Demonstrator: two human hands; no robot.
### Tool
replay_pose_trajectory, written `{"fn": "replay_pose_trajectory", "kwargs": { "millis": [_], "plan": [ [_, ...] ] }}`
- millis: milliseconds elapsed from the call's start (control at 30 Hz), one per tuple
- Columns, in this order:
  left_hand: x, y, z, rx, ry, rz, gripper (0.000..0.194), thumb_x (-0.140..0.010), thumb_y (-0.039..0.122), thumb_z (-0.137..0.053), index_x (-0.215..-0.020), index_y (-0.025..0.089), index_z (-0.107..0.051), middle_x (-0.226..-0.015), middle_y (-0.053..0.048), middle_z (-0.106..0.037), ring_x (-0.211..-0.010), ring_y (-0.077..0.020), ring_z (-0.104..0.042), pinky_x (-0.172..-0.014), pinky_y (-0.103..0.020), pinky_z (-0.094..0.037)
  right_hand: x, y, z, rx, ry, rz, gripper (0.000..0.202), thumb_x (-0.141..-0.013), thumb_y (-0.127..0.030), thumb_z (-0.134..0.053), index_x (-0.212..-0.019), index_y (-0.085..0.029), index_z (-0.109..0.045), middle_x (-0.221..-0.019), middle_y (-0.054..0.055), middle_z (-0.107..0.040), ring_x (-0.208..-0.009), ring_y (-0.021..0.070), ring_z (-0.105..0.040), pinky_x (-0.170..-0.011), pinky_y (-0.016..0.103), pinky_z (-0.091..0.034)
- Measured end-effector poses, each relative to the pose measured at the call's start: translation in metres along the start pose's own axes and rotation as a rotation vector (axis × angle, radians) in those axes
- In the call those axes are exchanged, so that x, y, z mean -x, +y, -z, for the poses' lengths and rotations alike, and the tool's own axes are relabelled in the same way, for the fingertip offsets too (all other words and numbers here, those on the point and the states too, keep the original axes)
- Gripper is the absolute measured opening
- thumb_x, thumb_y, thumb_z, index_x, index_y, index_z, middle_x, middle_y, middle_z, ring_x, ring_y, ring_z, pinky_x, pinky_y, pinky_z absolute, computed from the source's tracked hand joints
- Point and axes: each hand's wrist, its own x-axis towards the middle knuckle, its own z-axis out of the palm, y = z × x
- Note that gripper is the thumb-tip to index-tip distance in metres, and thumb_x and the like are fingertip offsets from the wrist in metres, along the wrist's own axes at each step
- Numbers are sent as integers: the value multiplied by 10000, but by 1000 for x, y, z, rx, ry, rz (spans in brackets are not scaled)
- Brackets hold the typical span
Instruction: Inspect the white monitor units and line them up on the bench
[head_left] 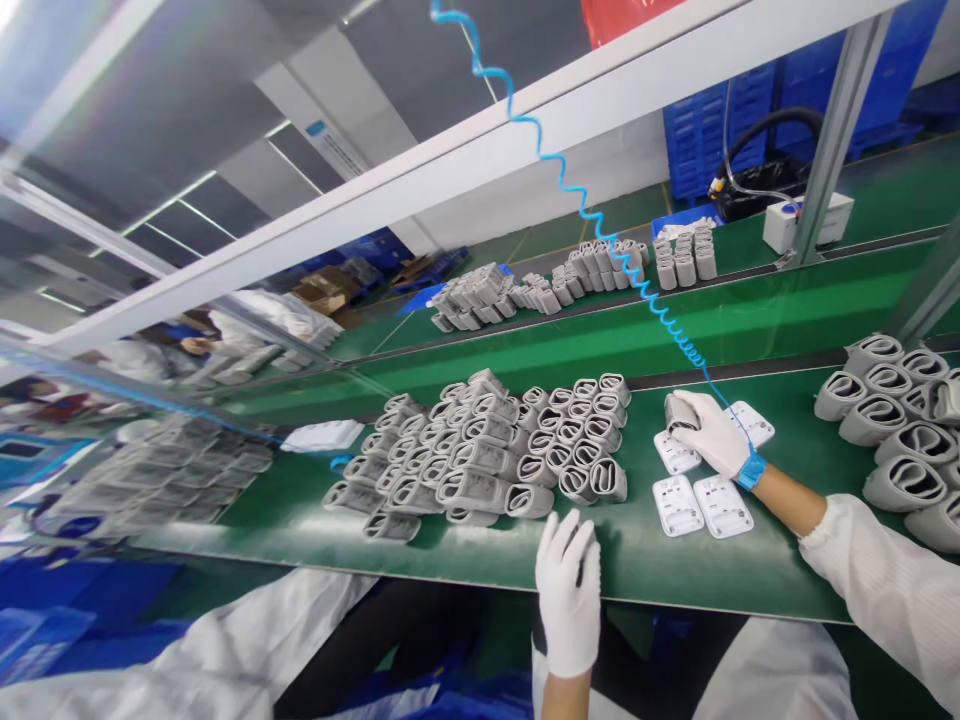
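My right hand (709, 435), in a white glove with a blue wrist strap, has its fingers closed round a rolled grey cuff (681, 412). It is above several flat white plastic units, among them a front left one (678, 506), a front right one (722, 506) and a back right one (752, 423). My left hand (570, 590), also gloved, is at the table's front edge with its fingers stretched out and nothing in them. Just beyond its fingertips stands a large group of rolled grey cuffs (472, 450).
More rolled cuffs (904, 440) stand at the right, and others (600, 265) line the far belt. A coiled blue cord (592, 215) hangs down to my wrist strap. At left lies a white stack (322, 435). A metal frame post (840, 140) rises behind.
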Motion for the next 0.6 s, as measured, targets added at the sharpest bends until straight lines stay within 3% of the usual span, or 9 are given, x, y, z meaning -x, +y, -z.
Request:
{"fn": "replay_pose_trajectory", "kwargs": {
  "millis": [100, 200, 333, 433, 600],
  "plan": [
    [-3, -27, 9, -82, 29, -87, 304, -1046, 101, -634, -1208, 263, -834, -1488, -131, -737, -1665, -396, -405, -1201, -647, -581, 1, 0, 1, -11, -2, 9, 657, -889, -335, -734, -1528, -255, -604, -1456, 117, -625, -1427, 339, -600, -1284, 511, -471],
    [-12, -51, 16, -143, 16, -138, 403, -1039, 35, -574, -1279, 247, -819, -1572, -166, -679, -1696, -410, -310, -1187, -668, -580, 2, -4, 2, -25, -13, 3, 649, -909, -343, -734, -1539, -272, -598, -1480, 109, -617, -1430, 339, -597, -1286, 515, -466],
    [-28, -64, 19, -127, -44, -191, 584, -1048, -28, -433, -1465, 259, -723, -1624, -151, -636, -1669, -355, -377, -1287, -706, -457, 2, -7, 4, 1, -21, 2, 637, -911, -353, -727, -1530, -259, -609, -1469, 118, -635, -1435, 361, -585, -1285, 542, -455],
    [-37, -64, 18, -71, -74, -242, 592, -1057, -28, -421, -1495, 259, -697, -1605, -133, -658, -1636, -315, -451, -1318, -672, -434, 1, -6, 4, 13, -11, -1, 644, -900, -351, -730, -1527, -260, -612, -1461, 121, -636, -1432, 363, -586, -1288, 542, -450],
    [-39, -57, 10, -3, 47, -273, 473, -1062, 6, -547, -1434, 235, -728, -1488, -138, -747, -1492, -282, -646, -1286, -592, -513, 0, -4, 4, 14, -28, 9, 655, -906, -364, -717, -1535, -228, -596, -1505, 136, -621, -1444, 354, -577, -1300, 545, -430]
  ]
}}
